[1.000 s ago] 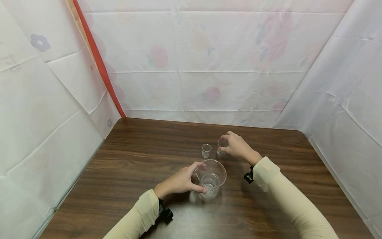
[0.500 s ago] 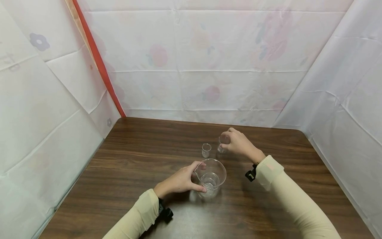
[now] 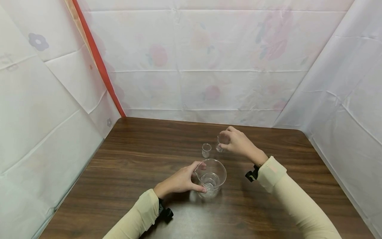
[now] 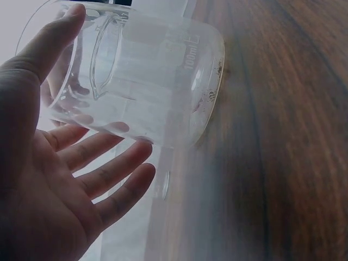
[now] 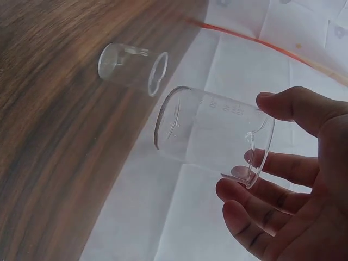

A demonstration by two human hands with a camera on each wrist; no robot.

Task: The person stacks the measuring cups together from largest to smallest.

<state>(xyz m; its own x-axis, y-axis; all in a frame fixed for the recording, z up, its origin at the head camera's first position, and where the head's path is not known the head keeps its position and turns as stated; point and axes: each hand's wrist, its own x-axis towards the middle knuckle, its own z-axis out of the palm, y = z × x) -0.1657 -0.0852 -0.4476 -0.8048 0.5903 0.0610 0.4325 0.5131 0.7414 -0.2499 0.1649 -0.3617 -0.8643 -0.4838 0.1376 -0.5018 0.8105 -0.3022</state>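
A large, wide-mouthed clear glass beaker (image 3: 220, 177) stands on the dark brown wood-grain table (image 3: 143, 149), a smaller glass ring showing inside it. The left hand (image 3: 180, 179) grips it from its left side, thumb and fingers round its wall near the rim. Beyond the large beaker and to its right, a medium clear glass beaker with printed graduations (image 5: 217, 130) is held near its rim between the thumb and fingers of the right hand (image 3: 238, 142); it appears raised off the table. Just behind the large beaker, a small clear glass beaker (image 3: 206, 150) stands upright. Both arms, in pale yellow sleeves (image 3: 298, 196), reach in beside the large beaker; far behind it hangs a white fruit-printed sheet (image 3: 179, 49).
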